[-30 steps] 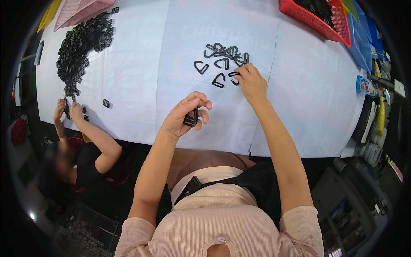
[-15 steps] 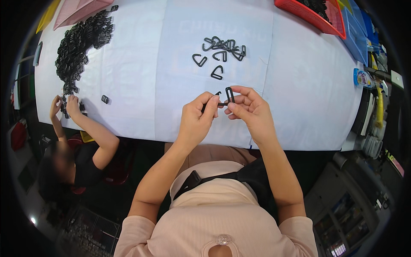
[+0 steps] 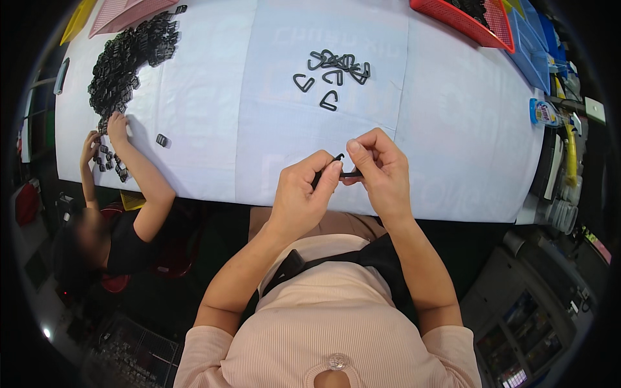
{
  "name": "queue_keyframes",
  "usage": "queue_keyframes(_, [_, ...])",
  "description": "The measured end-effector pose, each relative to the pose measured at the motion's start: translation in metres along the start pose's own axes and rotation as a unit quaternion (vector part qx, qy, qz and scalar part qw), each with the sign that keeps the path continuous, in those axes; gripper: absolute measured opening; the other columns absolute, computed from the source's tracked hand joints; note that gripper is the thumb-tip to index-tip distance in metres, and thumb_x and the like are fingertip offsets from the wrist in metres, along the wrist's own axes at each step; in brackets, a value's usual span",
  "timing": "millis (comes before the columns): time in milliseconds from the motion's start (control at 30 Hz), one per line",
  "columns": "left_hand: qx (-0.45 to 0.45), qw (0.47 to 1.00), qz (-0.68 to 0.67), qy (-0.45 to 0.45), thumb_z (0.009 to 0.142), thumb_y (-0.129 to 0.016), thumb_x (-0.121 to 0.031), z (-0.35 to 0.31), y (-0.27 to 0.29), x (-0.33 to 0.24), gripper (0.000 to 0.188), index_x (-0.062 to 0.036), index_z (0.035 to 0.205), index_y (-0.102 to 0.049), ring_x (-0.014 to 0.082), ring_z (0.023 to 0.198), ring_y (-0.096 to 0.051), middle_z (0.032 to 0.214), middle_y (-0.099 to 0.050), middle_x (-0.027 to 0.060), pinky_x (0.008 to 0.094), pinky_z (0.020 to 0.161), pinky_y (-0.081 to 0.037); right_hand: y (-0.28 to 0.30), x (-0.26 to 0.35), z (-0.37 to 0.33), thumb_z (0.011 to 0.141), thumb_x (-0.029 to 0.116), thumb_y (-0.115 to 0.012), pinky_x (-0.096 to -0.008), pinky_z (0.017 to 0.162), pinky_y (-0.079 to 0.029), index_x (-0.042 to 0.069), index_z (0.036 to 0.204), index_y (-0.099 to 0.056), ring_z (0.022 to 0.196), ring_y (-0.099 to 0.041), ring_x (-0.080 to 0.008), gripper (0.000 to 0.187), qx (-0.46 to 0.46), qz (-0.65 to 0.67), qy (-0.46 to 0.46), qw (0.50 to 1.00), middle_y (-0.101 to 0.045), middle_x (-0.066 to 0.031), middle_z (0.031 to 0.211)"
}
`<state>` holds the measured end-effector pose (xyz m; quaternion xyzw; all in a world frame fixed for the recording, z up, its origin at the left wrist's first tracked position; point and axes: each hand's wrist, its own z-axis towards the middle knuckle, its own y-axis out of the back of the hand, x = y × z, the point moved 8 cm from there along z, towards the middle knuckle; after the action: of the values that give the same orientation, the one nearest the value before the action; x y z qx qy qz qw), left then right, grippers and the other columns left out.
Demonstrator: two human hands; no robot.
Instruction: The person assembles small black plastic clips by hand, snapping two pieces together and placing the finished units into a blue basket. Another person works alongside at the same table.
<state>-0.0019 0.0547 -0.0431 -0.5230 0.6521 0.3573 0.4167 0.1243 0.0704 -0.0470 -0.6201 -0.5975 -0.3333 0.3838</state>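
Between my two hands, just above the front of the table, is a black triangular strap hook point(image 3: 350, 174). My left hand point(image 3: 301, 189) is closed on its left part, thumb and fingers pinching, with the small curled tip standing up past the thumb. My right hand point(image 3: 384, 176) grips the other end between thumb and fingers, which cover much of it. Farther back lies a small heap of similar black hooks point(image 3: 339, 62), several of them overlapping. Two loose hooks lie nearer: one at the left point(image 3: 303, 82), one closest to me point(image 3: 329, 101).
At the left, a co-worker's hands point(image 3: 118, 128) work at a long pile of small black buckles point(image 3: 123, 64). One buckle point(image 3: 162, 140) lies apart. A pink basket point(image 3: 129, 14) stands far left; a red basket point(image 3: 462, 27) and blue bins point(image 3: 527, 55) stand far right.
My right hand has turned; the slotted end of the hook that stood upright is now hidden by my fingers. The co-worker's hands have moved farther up along the buckle pile.
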Motion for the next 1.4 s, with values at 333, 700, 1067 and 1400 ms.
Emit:
queue_keyframes(333, [0.087, 0.943, -0.274, 0.169, 0.094, -0.046, -0.026, -0.010, -0.016, 0.023, 0.030, -0.0010, 0.080, -0.055, 0.0059, 0.046, -0.036, 0.059, -0.044, -0.0001, 0.0204, 0.043, -0.030, 0.012, 0.036, -0.005, 0.085, 0.010, -0.056, -0.0246, 0.066, -0.046, -0.002, 0.093, -0.062, 0.068, -0.057, -0.0119, 0.016, 0.036, -0.143, 0.128, 0.981, -0.062, -0.0056, 0.074])
queue_keyframes(700, [0.038, 0.996, -0.077, 0.040, 0.093, -0.049, -0.020, -0.008, -0.004, 0.008, 0.023, -0.0032, 0.081, -0.058, 0.0028, 0.049, -0.040, 0.058, -0.050, -0.0016, 0.0197, 0.045, -0.031, 0.011, 0.003, -0.019, 0.087, 0.008, -0.055, -0.0256, 0.068, -0.049, -0.004, 0.108, -0.059, 0.068, -0.061, -0.0150, 0.024, 0.097, 0.022, -0.101, 0.990, -0.063, -0.0097, 0.083])
queue_keyframes(1067, [0.022, 0.998, -0.051, 0.028, 0.091, -0.052, -0.019, -0.009, -0.001, 0.004, 0.021, -0.0027, 0.078, -0.056, 0.0036, 0.048, -0.038, 0.055, -0.049, -0.0013, 0.0209, 0.045, -0.031, 0.003, 0.000, -0.023, 0.084, 0.007, -0.060, -0.0209, 0.060, -0.046, -0.001, 0.105, -0.058, 0.063, -0.055, -0.0082, 0.023, 0.071, 0.017, -0.033, 0.997, -0.056, -0.0024, 0.071])
queue_keyframes(1400, [-0.020, 0.995, -0.069, 0.066, 0.091, -0.053, -0.019, -0.004, 0.003, 0.002, 0.022, -0.0025, 0.078, -0.057, 0.0039, 0.051, -0.040, 0.058, -0.048, -0.0009, 0.0190, 0.046, -0.032, 0.008, 0.007, -0.018, 0.087, 0.014, -0.058, -0.0217, 0.059, -0.047, -0.001, 0.085, -0.060, 0.067, -0.060, -0.0096, 0.015, 0.041, -0.038, -0.021, 0.998, -0.063, -0.0056, 0.075])
